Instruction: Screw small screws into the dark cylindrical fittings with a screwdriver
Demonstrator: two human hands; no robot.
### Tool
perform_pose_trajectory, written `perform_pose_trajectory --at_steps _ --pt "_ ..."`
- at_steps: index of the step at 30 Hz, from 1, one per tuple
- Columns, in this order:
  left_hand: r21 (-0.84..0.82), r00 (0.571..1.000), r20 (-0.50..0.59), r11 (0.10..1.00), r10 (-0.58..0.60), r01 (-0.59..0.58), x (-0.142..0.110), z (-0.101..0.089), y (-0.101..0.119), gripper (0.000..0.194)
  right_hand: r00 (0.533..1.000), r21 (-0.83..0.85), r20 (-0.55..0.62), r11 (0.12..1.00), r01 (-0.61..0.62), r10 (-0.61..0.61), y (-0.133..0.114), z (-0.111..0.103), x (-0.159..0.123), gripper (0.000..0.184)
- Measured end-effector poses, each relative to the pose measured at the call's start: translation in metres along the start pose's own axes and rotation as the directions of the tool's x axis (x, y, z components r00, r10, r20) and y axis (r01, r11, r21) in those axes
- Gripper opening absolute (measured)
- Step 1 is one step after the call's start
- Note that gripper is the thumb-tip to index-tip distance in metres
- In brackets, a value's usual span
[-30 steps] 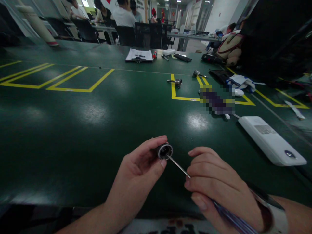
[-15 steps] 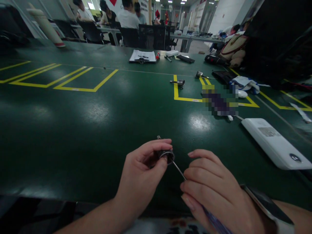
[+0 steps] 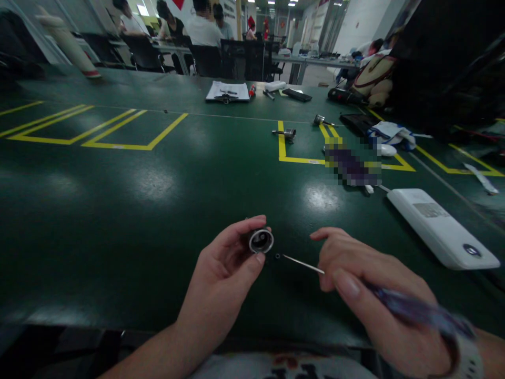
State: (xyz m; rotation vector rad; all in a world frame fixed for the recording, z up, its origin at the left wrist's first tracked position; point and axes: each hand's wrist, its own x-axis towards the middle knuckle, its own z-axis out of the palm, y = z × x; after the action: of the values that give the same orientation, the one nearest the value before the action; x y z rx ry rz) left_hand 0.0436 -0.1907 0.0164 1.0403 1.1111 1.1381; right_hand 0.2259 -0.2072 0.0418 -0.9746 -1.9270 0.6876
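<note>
My left hand [image 3: 224, 268] holds a small metal cup-shaped piece that looks like a hole saw [image 3: 261, 241]. Its round mouth faces me, pinched between thumb and fingers. In my right hand [image 3: 379, 295] is a thin screwdriver [image 3: 303, 264] with a bluish-purple handle, its slim shaft pointing left. Just off the shaft's tip is a tiny dark ring-like part [image 3: 277, 256]; whether it touches the tip I cannot tell. The tip is outside the cup, a little to its lower right.
Two similar metal pieces lie further back, one [image 3: 290, 133] by the yellow tape, another [image 3: 319, 120] behind it. A white power bank [image 3: 442, 229] sits at right beside a blurred-out object [image 3: 351, 163]. A clipboard [image 3: 228, 91] lies at the far edge. People sit beyond.
The screwdriver's tip has come out of the cup, and my right hand has moved right and turned. The cup's mouth now faces me more. A tiny dark part shows by the tip.
</note>
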Motion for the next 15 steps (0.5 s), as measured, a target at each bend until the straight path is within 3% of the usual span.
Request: perform_pose_trajectory --at_steps 2,5,15 --pt "-0.038 1.0 -0.014 0.999 -0.024 0.023 0.0 -0.001 0.001 0.035 0.975 0.161 -0.061 0.966 -0.203 0.215 0.01 0.0 0.001 0.028" --pt "-0.093 0.999 -0.024 0.995 -0.045 0.042 0.0 -0.001 0.004 0.033 0.93 0.291 0.003 0.89 -0.352 0.367 0.023 0.003 0.001 0.03" --pt "-0.196 0.996 0.007 0.976 -0.09 0.09 -0.001 0.001 0.007 0.024 0.949 0.084 0.062 0.946 -0.313 0.308 0.02 0.006 0.004 0.03"
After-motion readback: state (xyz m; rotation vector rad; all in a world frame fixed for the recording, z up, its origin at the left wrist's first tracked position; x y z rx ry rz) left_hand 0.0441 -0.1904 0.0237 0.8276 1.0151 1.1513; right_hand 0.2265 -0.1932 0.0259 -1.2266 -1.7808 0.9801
